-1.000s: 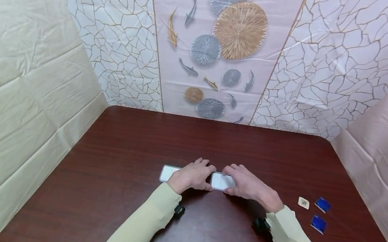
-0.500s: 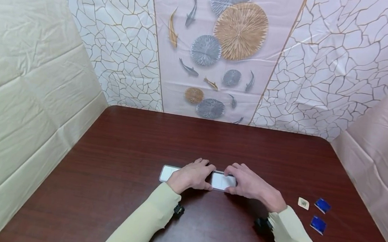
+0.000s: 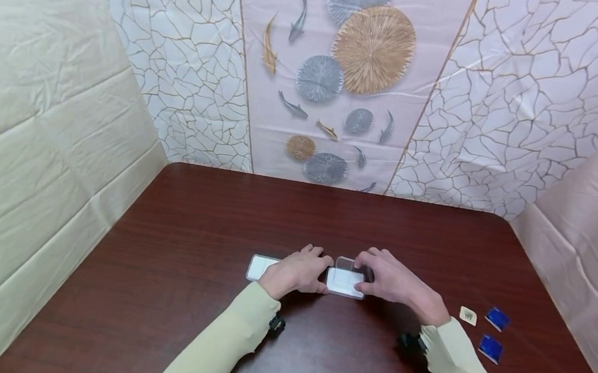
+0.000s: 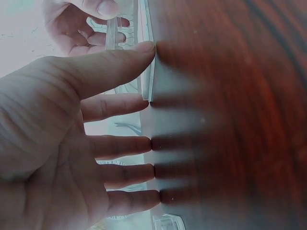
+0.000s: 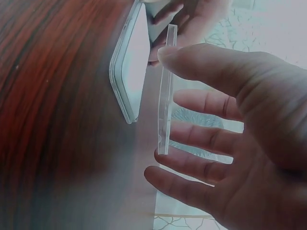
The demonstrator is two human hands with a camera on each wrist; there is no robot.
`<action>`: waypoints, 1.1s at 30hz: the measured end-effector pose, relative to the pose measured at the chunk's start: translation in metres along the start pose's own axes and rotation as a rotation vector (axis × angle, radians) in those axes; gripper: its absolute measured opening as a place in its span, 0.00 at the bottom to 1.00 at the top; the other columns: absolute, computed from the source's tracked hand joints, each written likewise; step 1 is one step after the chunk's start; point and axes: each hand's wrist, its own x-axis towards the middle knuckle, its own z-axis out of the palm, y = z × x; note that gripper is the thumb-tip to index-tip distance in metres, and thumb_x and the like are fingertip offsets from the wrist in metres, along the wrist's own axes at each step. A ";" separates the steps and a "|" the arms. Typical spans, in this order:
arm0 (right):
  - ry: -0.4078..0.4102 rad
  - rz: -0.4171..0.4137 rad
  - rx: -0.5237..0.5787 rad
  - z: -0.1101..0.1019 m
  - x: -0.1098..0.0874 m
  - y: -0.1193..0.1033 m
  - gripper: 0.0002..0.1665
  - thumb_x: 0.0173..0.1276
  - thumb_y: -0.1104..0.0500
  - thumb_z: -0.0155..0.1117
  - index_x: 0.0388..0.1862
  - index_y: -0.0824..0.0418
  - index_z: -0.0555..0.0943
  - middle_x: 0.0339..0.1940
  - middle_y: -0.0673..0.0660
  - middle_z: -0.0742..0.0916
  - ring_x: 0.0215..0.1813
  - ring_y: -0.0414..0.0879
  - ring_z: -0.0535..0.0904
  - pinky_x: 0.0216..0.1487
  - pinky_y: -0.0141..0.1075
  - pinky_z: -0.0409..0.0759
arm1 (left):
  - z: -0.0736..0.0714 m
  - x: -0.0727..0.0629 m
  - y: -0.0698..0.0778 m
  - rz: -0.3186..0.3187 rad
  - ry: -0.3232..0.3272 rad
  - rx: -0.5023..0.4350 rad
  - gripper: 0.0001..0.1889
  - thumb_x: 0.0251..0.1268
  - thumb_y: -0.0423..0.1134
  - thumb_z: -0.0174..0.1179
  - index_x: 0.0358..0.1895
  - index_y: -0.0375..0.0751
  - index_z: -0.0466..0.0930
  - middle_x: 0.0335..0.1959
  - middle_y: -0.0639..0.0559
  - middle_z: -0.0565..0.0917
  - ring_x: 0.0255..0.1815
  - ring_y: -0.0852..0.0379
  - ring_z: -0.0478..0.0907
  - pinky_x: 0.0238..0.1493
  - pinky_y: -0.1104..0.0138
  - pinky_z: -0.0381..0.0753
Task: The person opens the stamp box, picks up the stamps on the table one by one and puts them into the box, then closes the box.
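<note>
A flat clear plastic case (image 3: 343,284) with a white inside lies on the table. My left hand (image 3: 297,271) rests at its left end, with thumb and index fingertip on its near and far edges; the other fingertips touch the tabletop. In the right wrist view, the clear lid (image 5: 165,96) is apart from the case (image 5: 129,72), tilted above it. My right hand (image 3: 393,279) pinches this lid between thumb and fingers. A second flat clear case (image 3: 259,267) with a white inside lies left of my left hand, partly covered by it.
To the right lie a small cream square piece (image 3: 467,315) with a dark print and two blue packets (image 3: 497,318). The dark red-brown table (image 3: 210,214) ends at a patterned cloth (image 3: 195,80) at the back, with plain cloth along both sides.
My right hand has lifted the clear lid off the case and moved slightly up and right with it. My left hand stays in place at the case's left end.
</note>
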 end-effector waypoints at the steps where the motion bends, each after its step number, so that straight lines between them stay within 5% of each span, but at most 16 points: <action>1: 0.000 0.000 0.001 0.000 0.000 0.000 0.19 0.56 0.52 0.76 0.43 0.53 0.79 0.45 0.53 0.82 0.45 0.48 0.72 0.46 0.41 0.72 | 0.000 0.000 0.000 -0.001 -0.002 0.001 0.31 0.62 0.55 0.65 0.67 0.52 0.72 0.72 0.43 0.67 0.76 0.40 0.60 0.71 0.52 0.66; 33: -0.005 0.028 -0.009 -0.002 0.021 0.009 0.22 0.58 0.54 0.74 0.49 0.60 0.80 0.50 0.60 0.83 0.45 0.51 0.74 0.46 0.44 0.75 | 0.000 0.001 -0.001 -0.017 -0.031 0.000 0.31 0.63 0.57 0.63 0.68 0.53 0.70 0.73 0.45 0.66 0.77 0.42 0.58 0.72 0.51 0.64</action>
